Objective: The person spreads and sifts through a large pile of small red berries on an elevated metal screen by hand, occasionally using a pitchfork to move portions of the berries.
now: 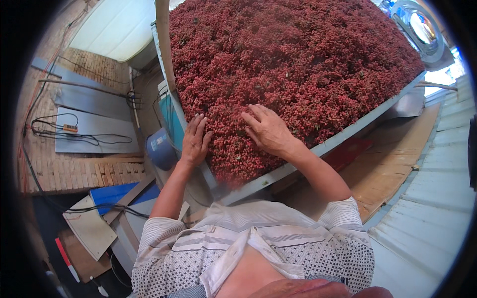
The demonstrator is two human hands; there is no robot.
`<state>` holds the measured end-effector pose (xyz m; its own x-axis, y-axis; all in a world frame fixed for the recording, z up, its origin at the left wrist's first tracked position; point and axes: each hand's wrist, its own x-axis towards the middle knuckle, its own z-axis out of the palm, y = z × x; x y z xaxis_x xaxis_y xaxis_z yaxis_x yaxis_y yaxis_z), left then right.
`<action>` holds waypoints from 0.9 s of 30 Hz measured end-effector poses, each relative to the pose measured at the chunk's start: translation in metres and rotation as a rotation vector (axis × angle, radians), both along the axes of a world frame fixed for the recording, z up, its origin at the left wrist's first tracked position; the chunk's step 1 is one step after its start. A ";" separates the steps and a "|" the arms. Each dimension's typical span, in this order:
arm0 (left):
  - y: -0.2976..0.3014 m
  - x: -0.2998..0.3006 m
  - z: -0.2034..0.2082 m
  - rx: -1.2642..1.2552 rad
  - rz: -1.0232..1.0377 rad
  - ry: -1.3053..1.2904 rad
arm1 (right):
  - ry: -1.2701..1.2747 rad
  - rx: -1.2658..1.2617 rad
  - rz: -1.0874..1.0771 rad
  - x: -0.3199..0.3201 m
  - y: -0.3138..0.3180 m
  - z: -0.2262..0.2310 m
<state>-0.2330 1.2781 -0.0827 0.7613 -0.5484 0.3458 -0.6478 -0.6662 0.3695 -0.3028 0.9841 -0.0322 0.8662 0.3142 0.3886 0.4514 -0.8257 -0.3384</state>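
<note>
A deep heap of small red berry clusters (pixel 293 64), which look like Sichuan peppercorns with bits of stem, fills a large pale metal-edged bed (pixel 330 144). My left hand (pixel 195 141) rests at the heap's left edge near the close corner, fingers stretched out and slightly apart. To its right, my right hand (pixel 268 130) lies palm down on the peppercorns, its fingers spread and a little bent. Neither hand shows anything held. What lies under the palms is hidden.
A wooden post (pixel 165 44) rises along the bed's left side. A blue round housing (pixel 161 149) stands beside the bed at left. Black cables (pixel 84 135) lie over a grey panel. Flattened cardboard (pixel 397 164) lies at right, next to a corrugated metal wall (pixel 427 208). A ring-shaped machine (pixel 422 30) stands far right.
</note>
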 end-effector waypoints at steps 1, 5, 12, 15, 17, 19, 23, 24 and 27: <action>-0.001 0.002 0.001 0.005 -0.006 -0.005 | -0.017 0.010 -0.032 -0.002 0.000 0.007; 0.004 -0.003 0.003 0.033 0.016 0.029 | 0.110 -0.015 0.012 -0.003 0.016 -0.045; 0.002 0.002 -0.004 0.006 -0.023 0.000 | 0.079 -0.004 -0.018 -0.006 0.014 -0.051; 0.002 0.001 -0.004 0.000 -0.025 -0.026 | 0.031 -0.008 -0.019 -0.009 0.010 -0.028; -0.002 0.000 -0.006 -0.027 -0.033 -0.067 | -0.014 0.013 -0.024 -0.009 -0.003 0.009; 0.001 -0.003 -0.005 -0.072 0.007 -0.064 | -0.026 0.065 -0.112 -0.001 -0.027 0.047; -0.003 -0.007 0.003 -0.092 0.080 -0.111 | -0.102 -0.004 -0.280 0.059 -0.144 0.061; -0.004 -0.006 0.006 -0.087 0.074 -0.112 | -0.045 -0.058 -0.389 0.080 -0.188 0.055; -0.005 -0.010 0.011 -0.002 0.116 -0.129 | 0.135 -0.244 -0.674 0.144 -0.282 0.063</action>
<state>-0.2435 1.2729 -0.0712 0.7686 -0.4588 0.4458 -0.6088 -0.7386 0.2895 -0.1584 0.7021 0.0306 0.9377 -0.2401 0.2513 -0.2141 -0.9686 -0.1264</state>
